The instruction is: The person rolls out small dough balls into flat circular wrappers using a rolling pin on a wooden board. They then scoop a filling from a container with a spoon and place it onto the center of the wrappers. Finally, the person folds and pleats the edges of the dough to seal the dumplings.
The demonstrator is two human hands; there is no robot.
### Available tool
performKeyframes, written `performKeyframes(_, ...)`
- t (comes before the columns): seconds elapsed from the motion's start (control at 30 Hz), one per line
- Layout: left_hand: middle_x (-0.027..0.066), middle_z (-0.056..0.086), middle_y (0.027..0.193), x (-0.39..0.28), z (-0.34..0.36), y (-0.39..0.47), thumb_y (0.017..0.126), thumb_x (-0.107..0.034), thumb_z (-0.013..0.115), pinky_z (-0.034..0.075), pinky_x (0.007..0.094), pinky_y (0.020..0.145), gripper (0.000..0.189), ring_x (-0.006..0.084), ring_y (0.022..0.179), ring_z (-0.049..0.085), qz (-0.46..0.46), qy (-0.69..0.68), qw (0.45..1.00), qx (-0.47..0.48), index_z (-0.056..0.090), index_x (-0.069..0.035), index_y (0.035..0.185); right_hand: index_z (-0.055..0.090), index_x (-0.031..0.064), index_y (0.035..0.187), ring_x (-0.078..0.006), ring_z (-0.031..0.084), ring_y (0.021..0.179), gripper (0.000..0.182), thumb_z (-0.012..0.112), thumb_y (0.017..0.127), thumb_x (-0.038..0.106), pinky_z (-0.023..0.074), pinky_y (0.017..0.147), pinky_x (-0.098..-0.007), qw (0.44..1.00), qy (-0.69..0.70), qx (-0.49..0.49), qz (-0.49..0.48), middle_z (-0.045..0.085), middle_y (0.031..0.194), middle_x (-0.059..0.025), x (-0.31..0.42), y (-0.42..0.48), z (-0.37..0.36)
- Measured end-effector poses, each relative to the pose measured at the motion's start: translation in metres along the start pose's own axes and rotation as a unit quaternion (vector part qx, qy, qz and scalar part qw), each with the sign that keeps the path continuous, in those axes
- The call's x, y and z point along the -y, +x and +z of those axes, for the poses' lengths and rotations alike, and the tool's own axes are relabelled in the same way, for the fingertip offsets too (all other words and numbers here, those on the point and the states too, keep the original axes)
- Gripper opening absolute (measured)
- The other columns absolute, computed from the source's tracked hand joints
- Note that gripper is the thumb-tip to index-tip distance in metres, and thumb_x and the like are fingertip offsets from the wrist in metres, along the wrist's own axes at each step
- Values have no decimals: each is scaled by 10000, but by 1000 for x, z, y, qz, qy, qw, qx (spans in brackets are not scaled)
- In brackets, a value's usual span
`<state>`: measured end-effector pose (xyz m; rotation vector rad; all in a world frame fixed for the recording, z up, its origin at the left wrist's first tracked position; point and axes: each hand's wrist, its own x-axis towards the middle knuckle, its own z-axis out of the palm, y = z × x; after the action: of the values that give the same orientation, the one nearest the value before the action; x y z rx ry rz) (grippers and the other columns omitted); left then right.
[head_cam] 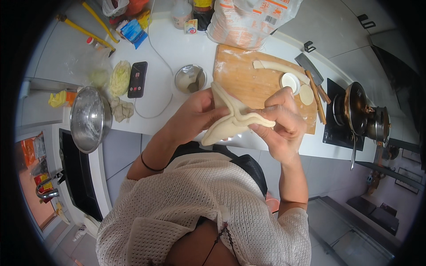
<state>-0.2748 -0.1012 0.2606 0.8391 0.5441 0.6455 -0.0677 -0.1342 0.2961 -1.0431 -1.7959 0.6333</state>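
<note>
A three-cornered dough parcel [222,129] is held up in front of me, with pinched seams that meet at its middle. My left hand [196,116] supports it from the left, thumb lying near the central seam. The fingers and thumb of my right hand [283,123] pinch the seam on the right-hand corner. Whatever is inside the parcel is hidden. Beyond my hands lies a floured wooden board [239,74]. On it are a long dough roll [279,68], a flat dough round [306,95], a white round lid [290,83] and a wooden rolling pin [316,98].
A cleaver [309,68] lies beside the board, near a hob with a lidded pan [357,108]. Left of the board are a bowl with a spoon [190,79], a phone [138,79] on a cable and a cabbage [120,79]. A steel basin [88,119] stands by the sink [80,173].
</note>
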Motion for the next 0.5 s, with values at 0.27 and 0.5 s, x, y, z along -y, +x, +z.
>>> performKeyframes(0.27,80,613,1082,2,3,1,931,-79,521,515,247,781,297,104,946,608,9,49,999,-18,474,17,1208,687,40,789,-199,449,732,196,794,631,82,331,700,-307,998,34,-41,42,519,763,-45,4,-3,11)
performKeyframes(0.5,76,582,1118,3,4,1,918,-60,542,470,274,890,307,126,1032,577,12,67,998,4,457,-1,1207,691,46,807,-193,449,733,201,787,631,67,328,696,-310,1000,-10,-10,10,533,764,-38,7,-7,12)
